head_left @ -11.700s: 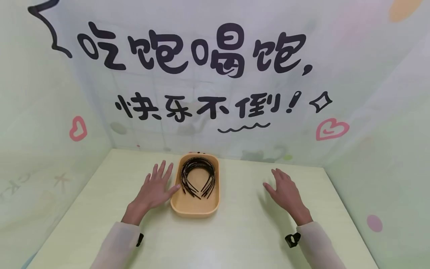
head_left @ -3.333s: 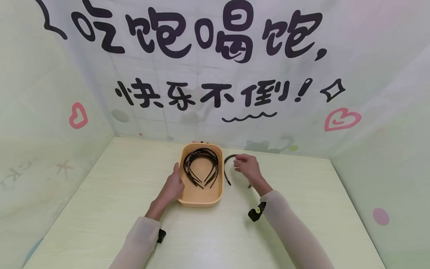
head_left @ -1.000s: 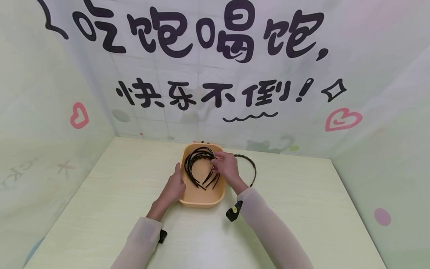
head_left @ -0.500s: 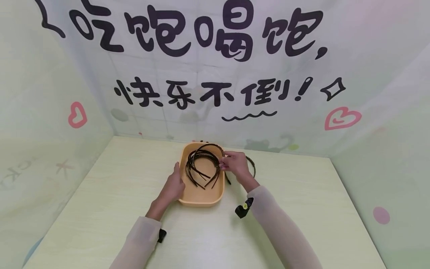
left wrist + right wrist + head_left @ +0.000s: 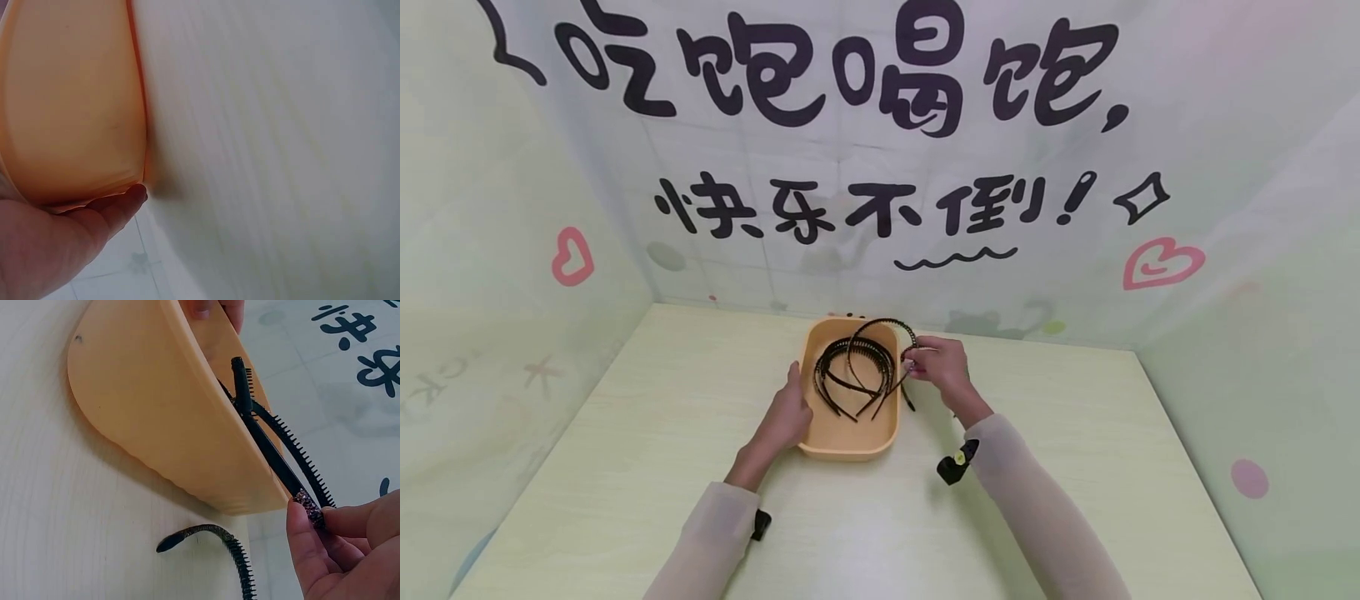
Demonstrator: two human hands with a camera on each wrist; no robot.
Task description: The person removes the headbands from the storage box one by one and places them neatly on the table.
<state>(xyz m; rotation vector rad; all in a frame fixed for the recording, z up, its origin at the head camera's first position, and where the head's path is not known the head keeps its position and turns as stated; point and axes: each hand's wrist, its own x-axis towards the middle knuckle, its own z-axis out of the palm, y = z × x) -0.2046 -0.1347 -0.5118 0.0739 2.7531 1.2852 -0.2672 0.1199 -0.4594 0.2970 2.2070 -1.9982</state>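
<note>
Headband (image 5: 276, 457) between right-hand fingers (image 5: 305, 547)

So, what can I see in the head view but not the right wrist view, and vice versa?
Only the head view: both sleeves and the pink hearts.
Only the right wrist view: a small dark mark on the side of the tray.
Both: the left hand at the tray's rim, the right hand holding a headband, and another headband on the table.
</note>
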